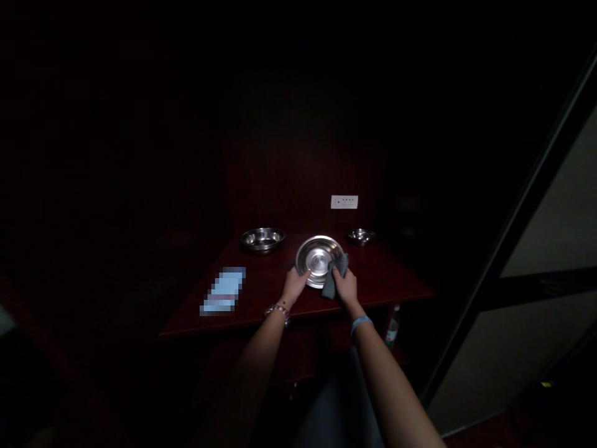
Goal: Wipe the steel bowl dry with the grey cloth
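A shiny steel bowl [318, 262] is tilted toward me above the front part of the dark red desk [261, 298]. My left hand [295, 285] grips its lower left rim, thumb over the inside edge. On the opposite side, my right hand [345, 286] is closed on a grey-green cloth [329, 285], which it presses against the bowl's right rim. Part of the cloth hangs below the rim. The fingers behind the bowl are hidden.
Another steel bowl [262, 239] stands at the back left, and a smaller steel bowl [361, 236] at the back right. A blurred light-blue rectangle [224, 289] lies at the left. A white socket panel [344, 202] is on the back wall. Below the right edge stands a bottle [392, 328].
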A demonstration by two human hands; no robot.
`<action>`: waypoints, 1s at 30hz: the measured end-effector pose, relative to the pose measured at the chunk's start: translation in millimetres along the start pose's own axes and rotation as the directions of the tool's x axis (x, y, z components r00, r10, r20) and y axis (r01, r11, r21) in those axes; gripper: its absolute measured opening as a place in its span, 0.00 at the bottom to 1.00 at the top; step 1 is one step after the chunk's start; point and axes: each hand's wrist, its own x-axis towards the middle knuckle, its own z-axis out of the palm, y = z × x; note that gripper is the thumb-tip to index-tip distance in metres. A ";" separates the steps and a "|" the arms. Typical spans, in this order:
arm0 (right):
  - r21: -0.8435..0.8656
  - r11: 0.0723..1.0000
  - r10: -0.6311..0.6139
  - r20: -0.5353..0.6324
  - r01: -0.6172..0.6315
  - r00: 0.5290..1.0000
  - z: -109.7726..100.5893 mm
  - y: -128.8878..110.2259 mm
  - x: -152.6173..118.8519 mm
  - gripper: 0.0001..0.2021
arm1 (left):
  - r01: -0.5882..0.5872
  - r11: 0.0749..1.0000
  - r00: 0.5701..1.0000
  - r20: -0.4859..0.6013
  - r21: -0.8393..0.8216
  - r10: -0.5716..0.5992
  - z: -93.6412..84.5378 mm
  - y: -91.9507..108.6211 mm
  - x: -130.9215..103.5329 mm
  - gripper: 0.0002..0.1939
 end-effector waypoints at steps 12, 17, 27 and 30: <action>0.001 1.000 0.004 -0.011 -0.004 1.000 -0.9 -1.8 -1.3 0.18 | 0.008 1.000 1.000 0.009 0.020 -0.008 -0.5 2.4 -2.4 0.16; -0.005 1.000 0.015 -0.012 -0.015 1.000 -1.0 -2.3 -1.7 0.18 | 0.008 1.000 1.000 0.018 0.004 -0.008 -0.6 2.3 -2.3 0.17; -0.008 1.000 0.014 -0.018 -0.014 1.000 1.2 1.1 0.0 0.18 | -0.004 1.000 1.000 0.008 0.014 0.004 -1.0 3.5 -2.3 0.16; 0.005 1.000 0.010 -0.008 -0.010 1.000 2.0 2.6 0.8 0.18 | -0.009 1.000 1.000 0.012 0.007 0.009 -0.6 2.8 -2.1 0.17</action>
